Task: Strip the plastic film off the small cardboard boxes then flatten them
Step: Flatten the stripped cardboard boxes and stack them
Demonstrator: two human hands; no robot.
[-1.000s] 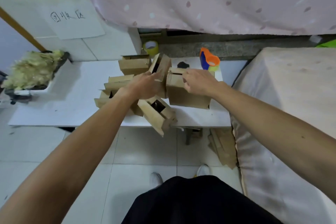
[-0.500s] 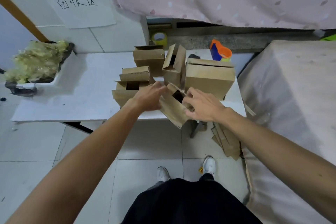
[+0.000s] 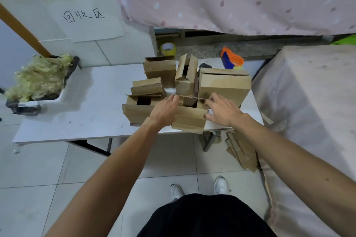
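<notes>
A small box (image 3: 189, 119) is held at the near edge of the white table (image 3: 77, 106), toward the table's right end, with its lower corner pushed slightly past that edge. Its long axis is laid left to right across the view. Its open mouth is turned up and away, and a raised flap is seen edge-on along the top. The left end is gripped by the left hand (image 3: 165, 110), with the fingers curled at the flap's end. The right end is pinched by the right hand (image 3: 223, 111), with the thumb low against the side and the spread fingers on the flap.

Directly behind, the small box is hemmed in by a large box (image 3: 224, 84) and an upright open box (image 3: 185, 77). On the left it is crowded by a low open box (image 3: 138, 110), with another stacked box (image 3: 147, 87) behind that.

A narrow strip of tabletop is left on the right before the table's edge. A broad stretch of white surface is found left of the boxes. Floor tiles (image 3: 48, 169) are seen below the near edge. Flattened cardboard (image 3: 242, 152) is heaped on the floor beside the table leg.
</notes>
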